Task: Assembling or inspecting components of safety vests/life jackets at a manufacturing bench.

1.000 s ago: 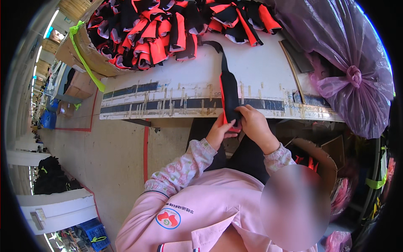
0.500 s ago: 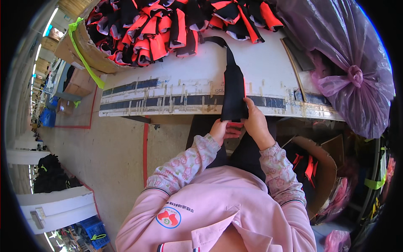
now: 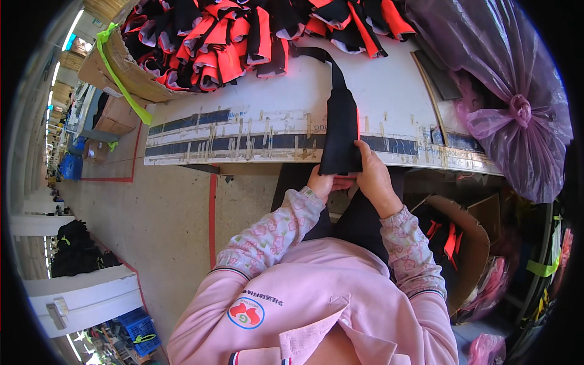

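A black fabric piece (image 3: 342, 131) with a bright orange-red edge lies over the front edge of the white table (image 3: 261, 112). From its far end a narrow black strap (image 3: 336, 76) curves back toward the heap. My left hand (image 3: 321, 184) grips the near left corner, its fingers partly tucked under the cloth. On the right side, my right hand (image 3: 374, 176) pinches the edge, thumb on top and the other fingers mostly hidden beneath.
Black and orange-red fabric pieces (image 3: 213, 45) are heaped along the back beside a cardboard box (image 3: 155, 85). A knotted purple plastic bag (image 3: 520, 109) hangs over the right end. Below right stands an open carton (image 3: 471, 243) with similar pieces. A thin wooden strip (image 3: 429, 97) lies on the table.
The whole view has shifted slightly. The fingers of my left hand have moved a little under the near end of the fabric piece; both hands keep their hold.
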`<state>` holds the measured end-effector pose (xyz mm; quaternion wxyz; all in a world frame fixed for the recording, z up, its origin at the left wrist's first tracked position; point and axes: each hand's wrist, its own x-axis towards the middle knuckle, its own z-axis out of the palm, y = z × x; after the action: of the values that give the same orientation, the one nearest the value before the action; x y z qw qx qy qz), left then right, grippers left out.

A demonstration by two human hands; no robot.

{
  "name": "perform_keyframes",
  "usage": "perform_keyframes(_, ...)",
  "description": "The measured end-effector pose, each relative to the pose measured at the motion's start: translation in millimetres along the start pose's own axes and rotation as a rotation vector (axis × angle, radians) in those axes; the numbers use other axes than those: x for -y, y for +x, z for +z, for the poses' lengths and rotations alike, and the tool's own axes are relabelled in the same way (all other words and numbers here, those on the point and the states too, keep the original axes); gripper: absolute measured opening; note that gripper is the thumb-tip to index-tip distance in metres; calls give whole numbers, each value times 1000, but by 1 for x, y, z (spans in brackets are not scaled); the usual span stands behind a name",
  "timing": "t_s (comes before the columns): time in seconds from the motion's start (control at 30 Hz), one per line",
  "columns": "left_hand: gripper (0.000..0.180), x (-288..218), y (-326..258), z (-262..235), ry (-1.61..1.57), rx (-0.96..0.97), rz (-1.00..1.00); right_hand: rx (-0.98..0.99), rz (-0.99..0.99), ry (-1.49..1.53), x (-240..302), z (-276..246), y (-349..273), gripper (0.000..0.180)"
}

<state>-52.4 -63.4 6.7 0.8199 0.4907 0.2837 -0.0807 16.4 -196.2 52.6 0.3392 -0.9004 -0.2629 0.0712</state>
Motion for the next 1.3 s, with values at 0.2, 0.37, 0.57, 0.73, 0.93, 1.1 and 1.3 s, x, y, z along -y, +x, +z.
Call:
perform_keyframes(0.2,23,29,12,-18,-167,-168,-24,62,-25,51,20,11,2,62)
perform_keyframes(0.37,35,20,-3,19,-169,-63,-137,-15,-52,34,-2,13,-19,71)
perform_keyframes(0.57,30,40,7,3,-281,-79,35,32,-71,81,13,14,-16,70)
perform_keyframes(0.73,22,20,8,28,-240,-163,63,-19,99,58,5,-4,-8,73)
perform_keyframes(0.93,33,9,2,-12,-236,-36,-59,47,58,-83,22,13,14,72)
perform_keyframes(1.1,34,27,7,-16,-327,205,-58,0,63,-154,10,12,10,71)
perform_keyframes(1.3,35,29,1,-2,-232,134,40,46,58,-193,14,11,6,66)
